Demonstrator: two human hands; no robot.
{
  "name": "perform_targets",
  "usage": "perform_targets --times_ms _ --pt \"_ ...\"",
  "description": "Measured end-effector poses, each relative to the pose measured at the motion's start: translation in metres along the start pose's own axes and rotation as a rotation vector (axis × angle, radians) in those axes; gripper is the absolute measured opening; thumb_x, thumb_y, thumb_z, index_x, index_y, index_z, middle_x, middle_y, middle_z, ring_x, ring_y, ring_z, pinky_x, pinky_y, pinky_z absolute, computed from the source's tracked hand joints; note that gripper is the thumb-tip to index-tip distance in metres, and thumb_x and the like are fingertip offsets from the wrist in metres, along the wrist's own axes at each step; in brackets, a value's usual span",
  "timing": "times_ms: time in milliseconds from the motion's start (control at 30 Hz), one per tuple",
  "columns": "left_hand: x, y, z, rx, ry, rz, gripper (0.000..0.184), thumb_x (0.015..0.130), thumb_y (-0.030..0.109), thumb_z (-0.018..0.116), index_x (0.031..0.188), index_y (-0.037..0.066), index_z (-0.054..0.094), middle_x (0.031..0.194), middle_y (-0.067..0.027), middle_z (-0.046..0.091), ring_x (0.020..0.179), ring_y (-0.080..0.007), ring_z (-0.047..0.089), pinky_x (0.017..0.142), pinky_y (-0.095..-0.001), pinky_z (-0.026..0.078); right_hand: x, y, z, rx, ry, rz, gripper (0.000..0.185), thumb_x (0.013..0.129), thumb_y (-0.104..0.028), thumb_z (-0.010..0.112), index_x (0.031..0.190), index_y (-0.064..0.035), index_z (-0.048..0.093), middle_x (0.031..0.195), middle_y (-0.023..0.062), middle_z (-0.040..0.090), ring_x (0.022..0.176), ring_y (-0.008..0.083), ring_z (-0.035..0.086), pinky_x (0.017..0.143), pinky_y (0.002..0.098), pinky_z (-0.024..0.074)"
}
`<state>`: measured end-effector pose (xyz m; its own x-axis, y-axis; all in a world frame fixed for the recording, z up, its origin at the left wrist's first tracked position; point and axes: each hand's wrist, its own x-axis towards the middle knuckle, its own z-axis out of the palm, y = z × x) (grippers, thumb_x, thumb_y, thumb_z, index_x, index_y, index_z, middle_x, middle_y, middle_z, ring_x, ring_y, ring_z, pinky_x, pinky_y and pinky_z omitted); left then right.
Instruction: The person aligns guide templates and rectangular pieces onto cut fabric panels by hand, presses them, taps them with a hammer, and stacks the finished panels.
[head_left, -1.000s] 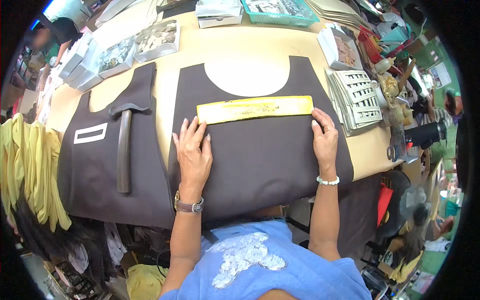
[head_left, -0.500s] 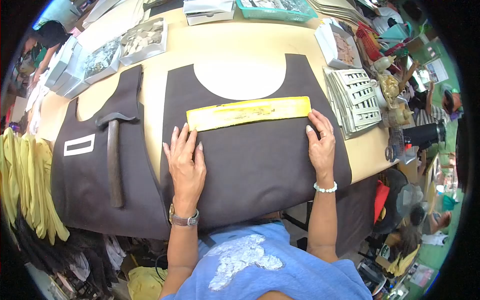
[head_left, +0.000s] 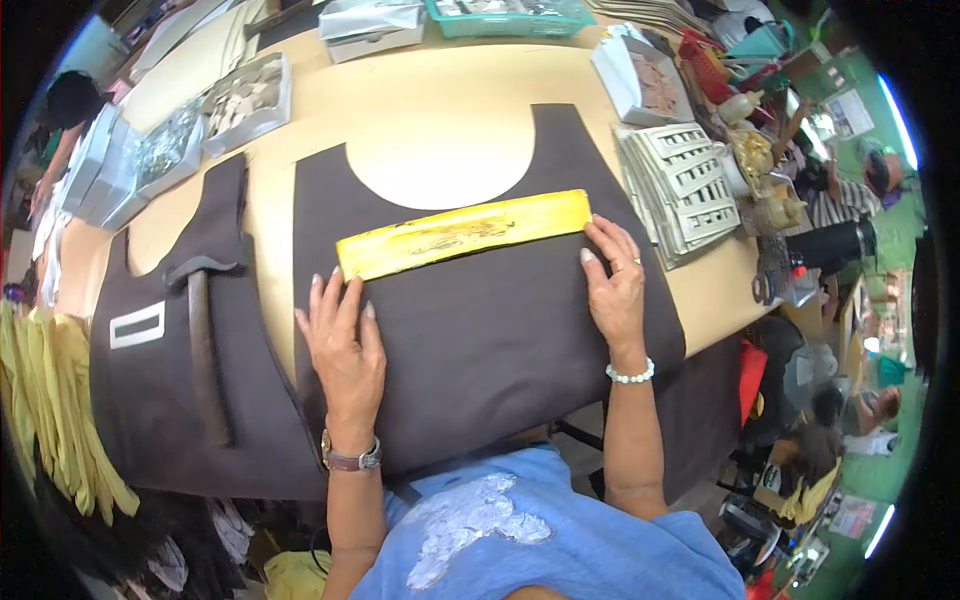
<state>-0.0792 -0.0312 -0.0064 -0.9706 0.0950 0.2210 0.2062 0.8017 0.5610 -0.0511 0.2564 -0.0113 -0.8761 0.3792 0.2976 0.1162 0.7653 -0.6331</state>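
A long yellow strip (head_left: 465,232) with dark smudges lies across a dark brown cut panel (head_left: 480,310), just below its curved neckline. My left hand (head_left: 345,345) rests flat on the panel, fingers spread, its fingertips at the strip's lower left corner. At the opposite end, my right hand (head_left: 615,285) has fingers extended and its fingertips against the strip's right edge. To the left, a hammer (head_left: 208,350) with a dark handle lies on a second dark panel (head_left: 140,400), beside a small white rectangular frame (head_left: 137,326).
Boxes of small pieces (head_left: 245,105) stand at the back left, and a teal tray (head_left: 510,22) at the back. On the right are a white box (head_left: 640,80), a stack of slotted templates (head_left: 690,190) and scissors (head_left: 765,285). Yellow cloths (head_left: 50,400) hang at left.
The view has turned a little, so the table and its things sit farther left in the picture. Both hands stay at the ends of the yellow strip, with little visible movement against the panel.
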Motion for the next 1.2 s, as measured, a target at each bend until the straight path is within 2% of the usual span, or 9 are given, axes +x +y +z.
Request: perform_targets --times_ms 167,467,667,767,1200 --pt "-0.0004 -0.0012 0.001 0.034 0.027 0.034 0.033 0.086 0.008 0.053 0.118 0.003 0.058 0.13 -0.0157 0.05 0.13 -0.0362 0.035 0.107 -0.0574 0.018 0.002 -0.0015 0.0 0.063 0.001 -0.012 0.033 0.079 -0.003 0.058 0.111 0.0006 0.062 0.12 0.0152 0.058 0.118 0.0306 0.047 0.103 0.0382 0.0335" --pt "-0.0002 -0.0007 0.0019 0.039 0.016 0.017 0.034 0.087 0.008 0.053 0.12 0.004 0.057 0.132 -0.0156 0.049 0.13 -0.0369 0.035 0.106 -0.059 0.019 0.0006 -0.0039 -0.001 0.057 -0.014 0.014 0.032 0.082 -0.004 0.058 0.113 0.0008 0.061 0.121 0.0138 0.057 0.118 0.0285 0.048 0.102 0.0371 0.035" --pt "-0.0002 -0.0001 0.0019 0.047 0.021 0.02 0.034 0.087 0.008 0.052 0.12 0.003 0.057 0.132 -0.0156 0.049 0.13 -0.0368 0.035 0.106 -0.0582 0.019 0.0012 -0.0043 -0.0019 0.057 -0.011 0.002 0.032 0.081 -0.005 0.059 0.112 0.0011 0.061 0.12 0.0143 0.057 0.117 0.0285 0.049 0.102 0.0368 0.0351" --pt "-0.0004 -0.0005 0.0011 0.063 -0.008 -0.002 0.035 0.089 0.01 0.053 0.123 0.006 0.056 0.135 -0.0133 0.047 0.133 -0.0338 0.031 0.108 -0.0553 0.018 0.0011 -0.0056 -0.0018 0.048 -0.009 -0.002 0.033 0.08 -0.005 0.06 0.112 0.0012 0.061 0.12 0.0141 0.057 0.117 0.0286 0.048 0.102 0.0369 0.0348" --pt "-0.0008 -0.0008 0.0039 0.049 0.02 0.008 0.034 0.088 0.009 0.053 0.121 0.006 0.057 0.134 -0.0132 0.048 0.131 -0.0349 0.034 0.107 -0.0565 0.019 0.0012 -0.0073 -0.0007 -0.008 -0.019 -0.005 0.034 0.08 -0.006 0.061 0.113 0.0015 0.061 0.12 0.0145 0.057 0.118 0.0287 0.048 0.103 0.0375 0.0345"
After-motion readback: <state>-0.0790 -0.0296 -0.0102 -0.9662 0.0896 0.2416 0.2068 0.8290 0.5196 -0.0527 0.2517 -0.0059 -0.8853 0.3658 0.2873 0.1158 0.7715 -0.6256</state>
